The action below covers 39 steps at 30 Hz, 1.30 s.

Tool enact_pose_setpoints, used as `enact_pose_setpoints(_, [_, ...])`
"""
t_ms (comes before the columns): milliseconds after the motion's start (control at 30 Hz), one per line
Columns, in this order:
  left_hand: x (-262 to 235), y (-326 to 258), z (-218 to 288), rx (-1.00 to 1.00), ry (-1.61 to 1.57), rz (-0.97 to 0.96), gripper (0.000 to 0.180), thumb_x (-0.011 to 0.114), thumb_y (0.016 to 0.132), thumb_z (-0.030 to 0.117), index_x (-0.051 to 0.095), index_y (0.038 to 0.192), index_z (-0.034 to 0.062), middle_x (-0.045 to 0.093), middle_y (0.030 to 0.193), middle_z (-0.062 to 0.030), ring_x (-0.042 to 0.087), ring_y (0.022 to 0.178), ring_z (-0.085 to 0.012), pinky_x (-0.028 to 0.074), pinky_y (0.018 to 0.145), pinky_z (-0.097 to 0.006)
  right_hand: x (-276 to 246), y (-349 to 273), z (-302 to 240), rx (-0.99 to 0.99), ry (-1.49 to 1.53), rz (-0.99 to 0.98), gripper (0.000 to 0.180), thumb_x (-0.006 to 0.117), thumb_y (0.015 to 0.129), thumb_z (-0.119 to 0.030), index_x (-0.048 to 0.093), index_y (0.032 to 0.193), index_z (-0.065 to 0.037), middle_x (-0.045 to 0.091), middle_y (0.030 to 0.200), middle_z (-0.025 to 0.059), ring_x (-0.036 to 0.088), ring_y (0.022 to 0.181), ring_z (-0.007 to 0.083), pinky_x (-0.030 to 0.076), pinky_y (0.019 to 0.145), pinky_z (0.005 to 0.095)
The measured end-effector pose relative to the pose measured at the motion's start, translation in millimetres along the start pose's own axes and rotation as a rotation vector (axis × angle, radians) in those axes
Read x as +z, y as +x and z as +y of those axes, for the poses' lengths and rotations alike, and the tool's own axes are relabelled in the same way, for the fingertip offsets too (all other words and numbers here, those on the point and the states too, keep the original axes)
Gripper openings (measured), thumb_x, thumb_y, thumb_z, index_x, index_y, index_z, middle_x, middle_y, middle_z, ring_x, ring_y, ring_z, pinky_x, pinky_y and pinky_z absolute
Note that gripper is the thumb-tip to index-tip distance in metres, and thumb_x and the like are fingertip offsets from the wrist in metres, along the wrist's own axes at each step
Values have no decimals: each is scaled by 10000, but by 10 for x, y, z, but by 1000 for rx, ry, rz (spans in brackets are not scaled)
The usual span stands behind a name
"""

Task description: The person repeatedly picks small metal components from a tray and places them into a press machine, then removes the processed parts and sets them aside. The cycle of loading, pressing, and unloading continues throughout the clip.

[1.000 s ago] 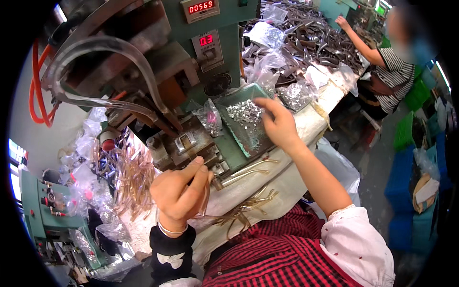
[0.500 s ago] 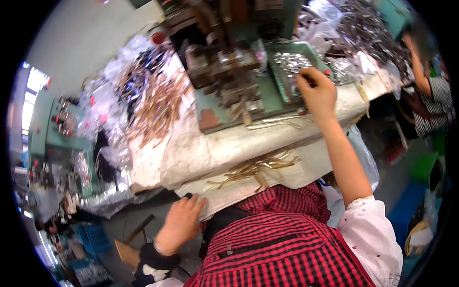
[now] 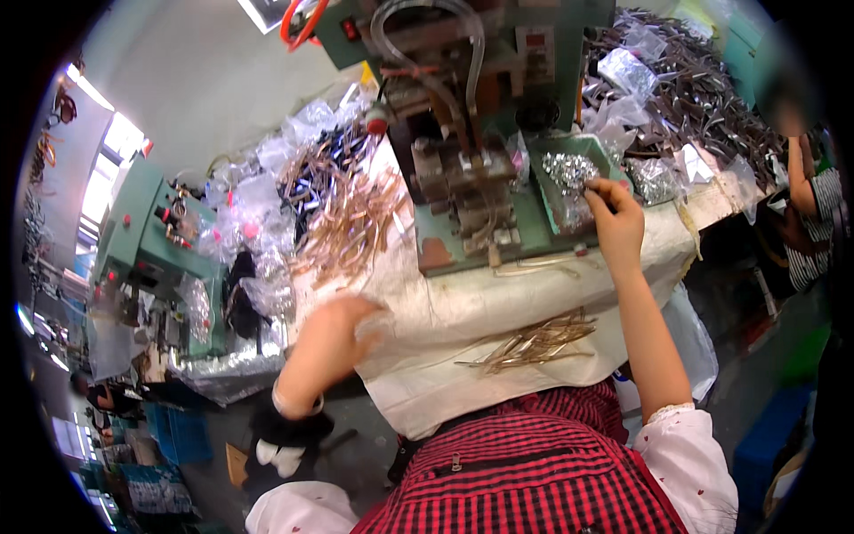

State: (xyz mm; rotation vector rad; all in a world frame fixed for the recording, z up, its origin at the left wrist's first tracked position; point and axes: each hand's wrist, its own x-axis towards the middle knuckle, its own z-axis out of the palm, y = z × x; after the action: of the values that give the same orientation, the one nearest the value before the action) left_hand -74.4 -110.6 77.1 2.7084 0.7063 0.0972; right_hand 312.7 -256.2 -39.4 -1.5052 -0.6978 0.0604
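Observation:
My right hand (image 3: 618, 222) is over the near right side of a green tray (image 3: 608, 165) of small shiny metal pieces (image 3: 567, 169). Its thumb and fingers are pinched together, and what lies between them is too small to make out. Smeared by motion, my left hand (image 3: 334, 343) hovers above the left part of the cloth-covered table edge, with its fingers unclear. A loose heap of thin brownish-gold strips (image 3: 543, 343) rests on the cloth in front of my lap. A few similar strips (image 3: 538, 265) lie along the front of the machine base.
A green bench machine (image 3: 467, 178) stands in the middle. To its left are piled brown and dark strips (image 3: 347, 218) and clear plastic bags (image 3: 249, 218). A large heap of dark strips (image 3: 689, 98) fills the back right. Another person's arm (image 3: 801, 178) shows at far right.
My left hand has risen from the near edge of the cloth and moved forward. My right hand stays by the tray, its fingers now pinched at the pieces. The whole view has shifted.

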Motion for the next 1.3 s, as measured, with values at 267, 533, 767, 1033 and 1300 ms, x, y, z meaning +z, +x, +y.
enact_pose_setpoints(267, [802, 1468, -1389, 250, 118, 303, 189, 725, 802, 72, 757, 984, 111, 655, 1101, -87, 644, 986, -325, 529, 820, -405, 194, -185, -831, -66, -73, -192, 147, 713, 864, -12, 738, 1008, 0, 720, 934, 92, 669, 859, 195, 513, 778, 306])
enact_pose_setpoints(533, [15, 1199, -373, 74, -1319, 778, 137, 544, 1048, 90, 598, 1143, 7, 710, 959, -119, 646, 831, -147, 495, 741, -252, 1114, 203, -881, 6, 408, -103, 362, 712, 880, 24, 632, 1232, 15, 711, 1016, 77, 654, 932, 140, 505, 869, 278])
enact_pose_setpoints(767, [-520, 1680, 324, 360, -172, 978, 136, 516, 1028, -23, 634, 1072, -73, 664, 990, -90, 589, 827, -137, 464, 762, -240, 1315, 103, -1165, 316, 679, -117, 421, 709, 884, 25, 542, 1270, 49, 698, 972, 52, 616, 924, 78, 468, 871, 236])
enact_pose_setpoints(1033, [-528, 1683, 380, 305, -423, 934, 155, 500, 1048, 1, 631, 1108, -58, 644, 955, -58, 558, 842, -93, 421, 765, -211, 1268, 138, -1163, 319, 593, -213, 440, 695, 885, 10, 528, 1288, 59, 705, 983, 58, 623, 918, 97, 471, 882, 251])
enact_pose_setpoints(1300, [-380, 1125, 673, -19, -1260, 193, 346, 350, 1113, 271, 524, 1227, -6, 683, 679, -155, 594, 491, -173, 456, 482, -234, 758, 17, -1383, 24, 179, -408, 511, 632, 868, 30, 567, 1373, -5, 680, 1229, 109, 654, 1144, 211, 480, 1018, 338])
